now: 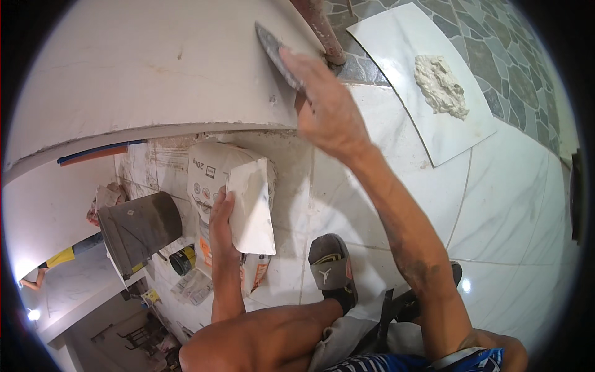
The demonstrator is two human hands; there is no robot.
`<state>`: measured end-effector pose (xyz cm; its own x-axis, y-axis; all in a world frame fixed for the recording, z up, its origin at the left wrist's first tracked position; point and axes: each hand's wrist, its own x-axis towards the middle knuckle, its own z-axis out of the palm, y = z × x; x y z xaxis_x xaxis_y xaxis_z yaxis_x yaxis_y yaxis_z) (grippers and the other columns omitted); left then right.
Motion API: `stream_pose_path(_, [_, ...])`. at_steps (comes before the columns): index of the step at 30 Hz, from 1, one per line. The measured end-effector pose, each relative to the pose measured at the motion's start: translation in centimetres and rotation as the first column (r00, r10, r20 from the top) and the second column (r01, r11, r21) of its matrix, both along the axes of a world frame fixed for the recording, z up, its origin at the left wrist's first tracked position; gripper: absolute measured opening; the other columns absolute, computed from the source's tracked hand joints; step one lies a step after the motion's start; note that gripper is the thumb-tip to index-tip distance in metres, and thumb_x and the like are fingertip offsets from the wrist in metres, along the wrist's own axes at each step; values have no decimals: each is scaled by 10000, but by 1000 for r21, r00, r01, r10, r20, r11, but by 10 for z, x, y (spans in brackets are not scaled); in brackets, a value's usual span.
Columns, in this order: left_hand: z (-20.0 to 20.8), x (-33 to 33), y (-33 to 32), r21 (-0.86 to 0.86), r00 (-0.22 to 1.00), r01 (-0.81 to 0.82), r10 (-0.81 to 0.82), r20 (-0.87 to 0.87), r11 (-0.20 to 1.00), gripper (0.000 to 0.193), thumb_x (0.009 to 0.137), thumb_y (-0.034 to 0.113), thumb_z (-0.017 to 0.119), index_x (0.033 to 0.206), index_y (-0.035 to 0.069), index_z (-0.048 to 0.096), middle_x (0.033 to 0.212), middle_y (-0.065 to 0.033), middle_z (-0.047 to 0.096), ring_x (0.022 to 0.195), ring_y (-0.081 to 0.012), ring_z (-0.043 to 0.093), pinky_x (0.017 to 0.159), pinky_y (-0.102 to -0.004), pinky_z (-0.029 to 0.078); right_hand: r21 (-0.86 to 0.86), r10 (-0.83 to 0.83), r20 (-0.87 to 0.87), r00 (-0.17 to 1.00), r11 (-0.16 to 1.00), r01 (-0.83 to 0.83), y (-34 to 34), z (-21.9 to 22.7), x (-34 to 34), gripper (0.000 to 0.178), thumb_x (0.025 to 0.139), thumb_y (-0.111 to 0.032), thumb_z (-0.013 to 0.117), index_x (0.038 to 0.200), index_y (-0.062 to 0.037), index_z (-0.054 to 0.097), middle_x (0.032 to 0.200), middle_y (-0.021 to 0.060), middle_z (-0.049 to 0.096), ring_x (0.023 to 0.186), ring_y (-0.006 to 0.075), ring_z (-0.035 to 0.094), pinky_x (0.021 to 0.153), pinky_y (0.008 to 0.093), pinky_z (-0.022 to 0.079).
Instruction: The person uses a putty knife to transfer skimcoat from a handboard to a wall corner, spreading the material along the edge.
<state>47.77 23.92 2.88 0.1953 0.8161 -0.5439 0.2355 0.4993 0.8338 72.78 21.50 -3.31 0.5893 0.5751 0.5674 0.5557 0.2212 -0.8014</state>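
My right hand (331, 108) is closed on a putty knife (271, 46), whose grey, smeared blade lies at the pale wall surface (155, 68) close to its right edge. The handle is mostly hidden in my fingers. Lower down, my left hand (222, 214) grips a white rectangular board (253, 211) by its left edge. Faint off-white smears show on the board's face. Behind it stands a printed paper sack (207, 161), partly covered by the board and my forearm.
A heap of off-white putty (441, 85) sits on a marble-patterned tile (396, 56) on the floor at the upper right. At left are a dark bucket (139, 226) and a small dark tub (182, 260). A reddish post (322, 31) stands beside the wall's end. Another person's arm (37, 278) shows far left.
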Motion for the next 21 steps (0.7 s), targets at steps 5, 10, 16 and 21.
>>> stream_pose_path(5, [-1,0,4,-7,993,82,-81,86,997,434,951,204,492,1310,-33,436,1112,-122,609,924,-175,644,784,-293,535,-95,-5,-74,997,995,-2,-34,14,-57,657,706,117,470,1349,-18,466,1297,221,502,1145,391,533,976,394,464])
stream_pose_path(10, [-4,-4,4,38,991,68,-72,113,997,420,955,228,513,1293,-15,461,1109,-95,608,939,-157,629,809,-283,516,-138,40,-3,999,990,-40,-63,19,-79,582,712,62,506,1293,75,481,1248,257,517,1152,385,520,1002,421,431])
stream_pose_path(16, [8,0,-3,55,996,-55,51,69,997,388,956,203,504,1273,-20,481,1083,-97,623,927,-166,642,807,-287,527,-163,351,-163,922,912,-376,-112,27,-34,541,718,97,494,1239,-27,565,1173,153,598,1102,324,570,977,423,453])
stream_pose_path(21, [-2,11,4,-33,950,189,-174,259,981,623,937,217,560,1432,-35,276,1242,-200,547,984,-226,646,859,-286,525,-271,544,338,768,838,-474,-121,53,4,516,732,55,560,1228,-88,583,1172,134,599,1132,302,553,967,372,469])
